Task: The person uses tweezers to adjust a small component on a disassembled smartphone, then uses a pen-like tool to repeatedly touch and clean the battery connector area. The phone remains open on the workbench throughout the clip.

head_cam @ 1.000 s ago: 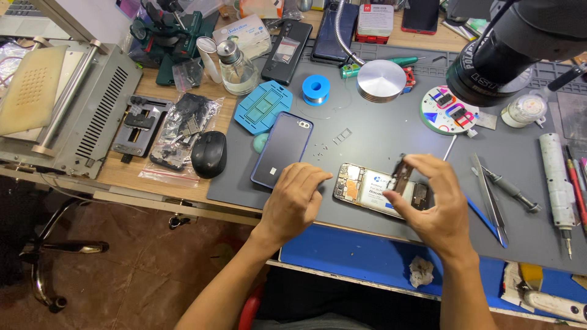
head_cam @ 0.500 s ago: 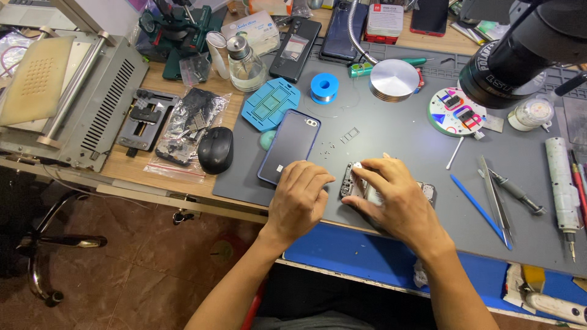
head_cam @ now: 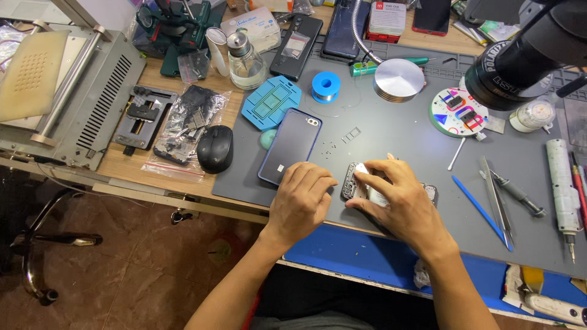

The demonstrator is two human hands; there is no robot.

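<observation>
Carefully, the right hand (head_cam: pixel 400 205) is pressing fingers onto the opened black phone body (head_cam: pixel 361 183), while the curled, empty left hand (head_cam: pixel 301 201) is steadying beside it; even pressure seems wise.

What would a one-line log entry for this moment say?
left hand: resting on grey mat | right hand: covering opened phone, fingers on it | dark blue phone: lying left, untouched
</observation>
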